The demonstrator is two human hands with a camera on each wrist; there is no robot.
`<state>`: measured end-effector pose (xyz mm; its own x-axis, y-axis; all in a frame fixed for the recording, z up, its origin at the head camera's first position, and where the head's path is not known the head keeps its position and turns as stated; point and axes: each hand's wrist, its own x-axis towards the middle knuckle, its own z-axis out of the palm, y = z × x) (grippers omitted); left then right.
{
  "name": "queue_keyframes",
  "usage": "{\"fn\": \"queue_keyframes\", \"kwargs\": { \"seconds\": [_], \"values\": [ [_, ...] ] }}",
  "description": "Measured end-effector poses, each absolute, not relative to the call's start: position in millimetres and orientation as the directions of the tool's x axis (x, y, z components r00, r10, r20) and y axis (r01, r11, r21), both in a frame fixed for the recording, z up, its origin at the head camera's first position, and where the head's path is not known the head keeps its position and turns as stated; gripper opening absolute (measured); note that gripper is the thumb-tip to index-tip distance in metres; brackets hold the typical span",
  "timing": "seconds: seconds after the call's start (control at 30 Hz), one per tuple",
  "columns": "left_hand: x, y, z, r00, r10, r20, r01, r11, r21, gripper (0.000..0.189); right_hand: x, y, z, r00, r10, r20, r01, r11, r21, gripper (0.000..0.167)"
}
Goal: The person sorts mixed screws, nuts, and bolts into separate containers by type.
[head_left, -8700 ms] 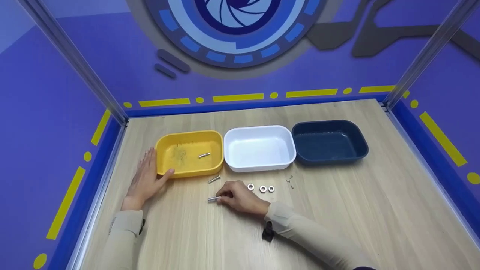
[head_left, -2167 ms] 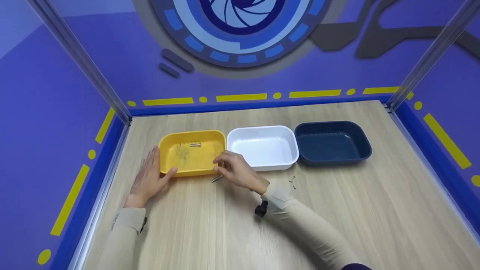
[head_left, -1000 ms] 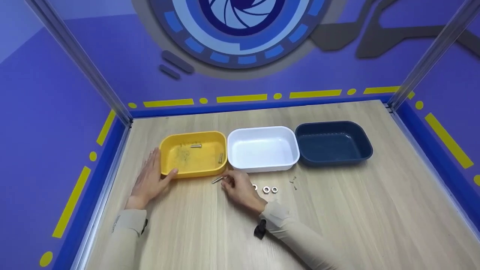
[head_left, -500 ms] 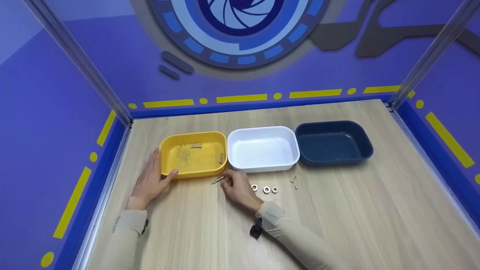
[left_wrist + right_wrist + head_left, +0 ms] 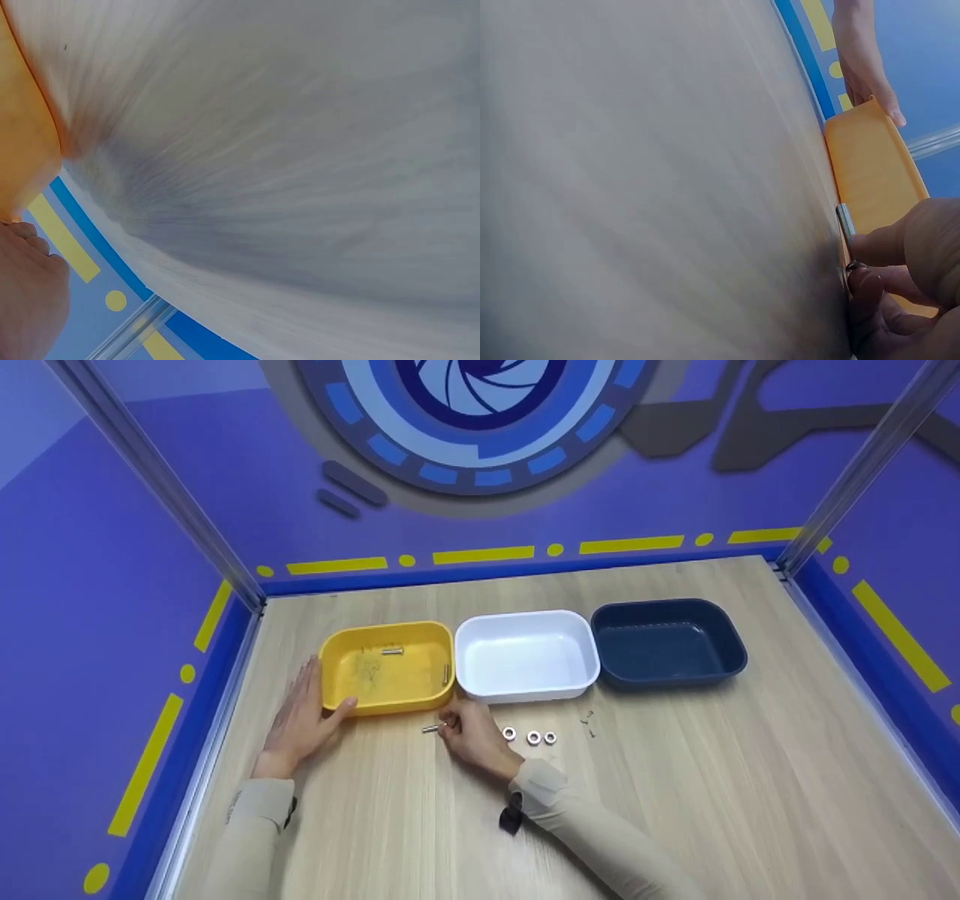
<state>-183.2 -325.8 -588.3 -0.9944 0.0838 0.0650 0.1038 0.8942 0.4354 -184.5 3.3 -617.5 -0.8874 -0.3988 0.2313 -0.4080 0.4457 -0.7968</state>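
My left hand (image 5: 296, 724) lies along the left side of the yellow tray (image 5: 386, 708), fingers straight and thumb on its front rim. Two metal bolts rest inside: one bolt (image 5: 392, 652) near the back and another bolt (image 5: 445, 673) against the right wall. Just in front of that tray, my right hand (image 5: 476, 739) pinches a third bolt (image 5: 430, 729) between thumb and fingers, low over the table. In the right wrist view the shank of this bolt (image 5: 845, 221) sticks out past the fingertips, and its other end is partly hidden by them.
A white tray (image 5: 525, 697) and a dark blue tray (image 5: 667, 682) continue the row to the right. Three nuts (image 5: 533, 738) lie right of my right hand, and several tiny screws (image 5: 589, 723) lie farther right. Blue panels (image 5: 480, 529) enclose the back and sides.
A second bolt has entered the yellow tray, dropped by my right hand. That hand then came down to the table and took hold of the third bolt, now turned more level. My left hand stays put.
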Motion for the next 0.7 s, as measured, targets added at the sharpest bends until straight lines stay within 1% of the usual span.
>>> {"fn": "queue_keyframes", "kwargs": {
  "seconds": [0.13,0.37,0.7],
  "values": [
    [-182.9,-325.3,-587.1,-0.994,0.085,0.063,0.104,0.895,0.433,0.106,-184.7,3.3,-618.0,-0.868,-0.421,0.264,-0.462,0.487,-0.742,0.011],
    [-182.8,-324.7,-587.6,-0.994,0.081,0.07,0.104,0.896,0.431,0.106,-186.2,3.0,-619.0,-0.876,-0.426,0.226,-0.443,0.523,-0.728,0.012],
    [-182.2,-323.9,-588.1,-0.994,0.078,0.07,0.101,0.9,0.425,0.106,-187.7,2.2,-616.8,-0.877,-0.441,0.191,-0.438,0.568,-0.696,0.005]
  ]
}}
